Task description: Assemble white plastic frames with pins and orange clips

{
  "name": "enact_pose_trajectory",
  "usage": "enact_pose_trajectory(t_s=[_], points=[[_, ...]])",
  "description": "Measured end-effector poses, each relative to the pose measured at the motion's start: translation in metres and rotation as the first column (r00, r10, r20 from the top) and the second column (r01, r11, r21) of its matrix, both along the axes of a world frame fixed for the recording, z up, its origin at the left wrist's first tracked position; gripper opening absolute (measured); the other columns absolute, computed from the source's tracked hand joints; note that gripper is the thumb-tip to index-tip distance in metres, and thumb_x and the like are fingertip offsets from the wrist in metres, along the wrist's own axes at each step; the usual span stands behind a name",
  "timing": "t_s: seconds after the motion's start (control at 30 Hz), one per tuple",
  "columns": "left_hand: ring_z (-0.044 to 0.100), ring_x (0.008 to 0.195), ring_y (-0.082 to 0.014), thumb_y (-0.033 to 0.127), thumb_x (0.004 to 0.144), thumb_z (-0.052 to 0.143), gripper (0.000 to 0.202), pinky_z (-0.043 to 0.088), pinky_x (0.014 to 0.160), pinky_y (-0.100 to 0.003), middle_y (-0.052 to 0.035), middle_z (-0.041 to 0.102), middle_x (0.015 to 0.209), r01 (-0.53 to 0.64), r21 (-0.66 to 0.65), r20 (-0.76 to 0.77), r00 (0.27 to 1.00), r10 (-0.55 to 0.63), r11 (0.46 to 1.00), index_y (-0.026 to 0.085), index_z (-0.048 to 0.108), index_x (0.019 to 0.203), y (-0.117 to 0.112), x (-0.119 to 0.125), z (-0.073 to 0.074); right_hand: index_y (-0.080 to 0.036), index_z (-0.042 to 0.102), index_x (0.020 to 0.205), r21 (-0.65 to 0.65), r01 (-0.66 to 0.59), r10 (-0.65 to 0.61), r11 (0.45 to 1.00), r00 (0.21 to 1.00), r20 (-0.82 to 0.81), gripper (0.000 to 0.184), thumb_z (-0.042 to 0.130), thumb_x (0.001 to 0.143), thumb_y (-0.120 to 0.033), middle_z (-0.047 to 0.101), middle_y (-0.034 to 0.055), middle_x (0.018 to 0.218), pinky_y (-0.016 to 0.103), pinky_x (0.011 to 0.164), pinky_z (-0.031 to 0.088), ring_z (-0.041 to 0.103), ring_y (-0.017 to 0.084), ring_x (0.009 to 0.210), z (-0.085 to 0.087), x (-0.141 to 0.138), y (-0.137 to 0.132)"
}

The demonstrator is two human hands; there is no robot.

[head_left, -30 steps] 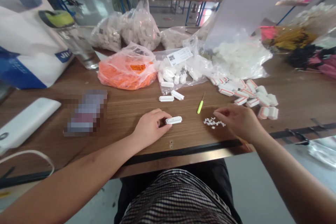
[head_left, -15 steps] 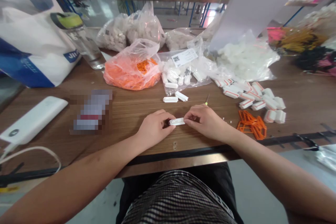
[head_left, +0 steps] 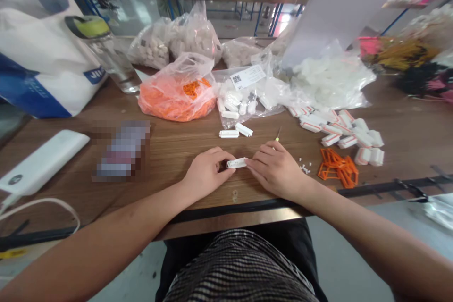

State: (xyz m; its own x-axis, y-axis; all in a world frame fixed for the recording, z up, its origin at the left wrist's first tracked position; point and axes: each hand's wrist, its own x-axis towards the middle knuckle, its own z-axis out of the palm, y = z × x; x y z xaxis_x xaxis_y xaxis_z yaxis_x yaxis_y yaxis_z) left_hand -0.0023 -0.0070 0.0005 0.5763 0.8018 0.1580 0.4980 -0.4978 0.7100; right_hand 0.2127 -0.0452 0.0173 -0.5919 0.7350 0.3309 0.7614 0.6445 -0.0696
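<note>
A small, narrow white plastic housing (head_left: 237,163) is held just above the table, between my two hands. My left hand (head_left: 205,170) pinches its left end between thumb and fingers. At its right end, my right hand (head_left: 274,170) has thumb and fingertips closed against it, fingers curled. Just beyond the hands lie two similar white housings (head_left: 229,134), one straight and one slanted. A thin tool with a yellow-green handle (head_left: 277,139) rests behind my right hand. Tiny white pieces (head_left: 305,168) are scattered to the right of that hand.
Orange frames (head_left: 339,168) lie at right, near several white blocks with orange trim (head_left: 331,139). Bags of orange parts (head_left: 177,99) and white parts (head_left: 244,96) stand behind. A power bank (head_left: 46,158), blurred flat object (head_left: 122,148) and bottle (head_left: 116,63) are at left.
My right hand has turned with its back more upward and its fingers curled closer together. More tiny white pieces now show beside it. The left hand keeps its pinch.
</note>
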Motion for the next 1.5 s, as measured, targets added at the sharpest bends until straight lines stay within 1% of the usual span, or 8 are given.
enact_pose_trajectory(t_s=[0.13,0.57,0.67,0.77,0.9,1.13,1.3,1.5], points=[[0.048,0.059,-0.0102,0.018,0.079,0.067,0.015,0.04,0.061,-0.026,0.0026,0.057,0.075,0.006,-0.007,0.003,1.0,-0.006,1.0,0.022,0.07,0.094,0.0,-0.001,-0.001,-0.019,0.072,0.091,0.007,0.049,-0.047,0.999,0.987,-0.152,0.021,0.051,0.091,-0.019,0.071,0.0038,0.075,0.036,0.075,0.038,0.058,0.019,0.072,-0.001,0.002,-0.003],[0.047,0.057,-0.0097,0.019,0.079,0.067,0.015,0.041,0.059,-0.024,0.0029,0.057,0.074,0.009,0.017,0.013,1.0,-0.01,1.0,0.023,0.07,0.094,0.002,-0.002,-0.003,-0.019,0.072,0.087,-0.069,0.136,-0.145,0.988,0.976,-0.163,0.024,0.048,0.089,-0.021,0.071,0.0046,0.075,0.036,0.074,0.041,0.061,0.019,0.072,0.001,0.009,-0.005],[0.047,0.056,-0.0092,0.019,0.079,0.067,0.015,0.041,0.059,-0.025,0.0024,0.059,0.078,0.007,0.003,0.005,1.0,-0.007,1.0,0.022,0.069,0.094,0.002,-0.002,-0.003,-0.022,0.072,0.076,-0.151,0.351,-0.371,0.924,0.918,-0.141,0.021,0.053,0.085,-0.024,0.072,0.0038,0.074,0.037,0.072,0.042,0.064,0.021,0.073,0.006,0.053,-0.004],[0.048,0.057,-0.0095,0.019,0.079,0.067,0.015,0.042,0.061,-0.025,0.0022,0.059,0.079,0.005,0.003,-0.019,1.0,-0.004,1.0,0.023,0.069,0.094,0.002,-0.002,-0.002,-0.025,0.072,0.068,-0.336,0.523,-0.559,0.783,0.829,-0.011,0.016,0.06,0.079,-0.025,0.071,0.0023,0.065,0.035,0.059,0.044,0.064,0.021,0.061,0.006,0.1,-0.006],[0.048,0.058,-0.0103,0.02,0.08,0.067,0.014,0.042,0.062,-0.026,0.0025,0.058,0.075,0.014,0.023,-0.032,0.999,-0.013,1.0,0.023,0.069,0.094,0.003,-0.001,-0.001,-0.027,0.075,0.073,-0.49,0.537,-0.621,0.687,0.784,-0.011,0.013,0.064,0.078,-0.032,0.074,0.0027,0.069,0.035,0.053,0.047,0.064,0.021,0.057,0.001,0.127,-0.011],[0.048,0.057,-0.01,0.02,0.08,0.067,0.015,0.042,0.06,-0.025,0.0018,0.06,0.077,0.019,0.029,-0.023,1.0,-0.018,0.999,0.022,0.069,0.094,0.003,-0.001,-0.001,-0.027,0.071,0.065,-0.416,0.487,-0.553,0.768,0.832,-0.047,0.014,0.063,0.076,-0.028,0.072,0.0015,0.062,0.032,0.048,0.046,0.064,0.019,0.054,-0.003,0.119,-0.011],[0.049,0.059,-0.0107,0.019,0.08,0.067,0.013,0.042,0.062,-0.026,0.0022,0.059,0.075,0.012,0.016,-0.021,1.0,-0.011,1.0,0.022,0.069,0.092,0.001,0.0,0.0,-0.025,0.069,0.06,-0.476,0.52,-0.627,0.709,0.774,-0.089,0.012,0.064,0.071,-0.023,0.068,0.0003,0.055,0.031,0.049,0.046,0.062,0.017,0.051,0.004,0.105,-0.007],[0.048,0.057,-0.0096,0.017,0.078,0.067,0.013,0.042,0.061,-0.026,0.0026,0.059,0.077,-0.016,-0.027,-0.007,1.0,0.016,1.0,0.022,0.069,0.09,-0.001,0.001,0.002,-0.022,0.068,0.068,-0.504,0.158,-0.391,0.849,0.829,-0.399,0.012,0.062,0.078,-0.024,0.069,-0.0003,0.068,0.029,0.065,0.048,0.062,0.014,0.065,0.023,0.03,0.002]])
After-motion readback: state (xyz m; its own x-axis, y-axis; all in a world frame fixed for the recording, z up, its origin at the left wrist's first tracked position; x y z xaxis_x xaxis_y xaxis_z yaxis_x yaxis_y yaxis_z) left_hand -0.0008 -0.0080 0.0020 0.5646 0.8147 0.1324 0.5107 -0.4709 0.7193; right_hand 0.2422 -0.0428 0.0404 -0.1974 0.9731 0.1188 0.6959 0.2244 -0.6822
